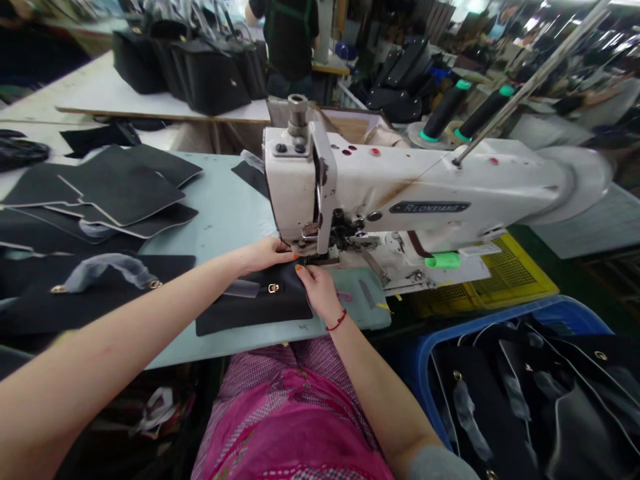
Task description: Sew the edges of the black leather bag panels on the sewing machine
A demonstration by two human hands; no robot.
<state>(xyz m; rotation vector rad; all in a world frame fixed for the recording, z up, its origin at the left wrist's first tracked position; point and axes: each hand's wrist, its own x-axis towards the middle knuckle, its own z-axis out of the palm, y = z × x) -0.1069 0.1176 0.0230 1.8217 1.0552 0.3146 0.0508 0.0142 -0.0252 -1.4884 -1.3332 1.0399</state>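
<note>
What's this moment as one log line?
left hand: on black panel | right hand: on black panel | black panel: at sewing machine foot

The panel (250, 303) was black with a gold clasp (273, 288), on a pale blue-green table (225, 207). At twelve o'clock from it the sewing machine (400, 180) was off-white, its lever (443, 260) bright green. At three o'clock was a yellow tray (505, 273), and at four a blue crate (565, 313). The skirt (280, 427) at six was pink and finely checked. The bracelet (337, 322) was red.

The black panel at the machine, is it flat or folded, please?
Flat: panel spread on table, left hand and right hand on it.
</note>
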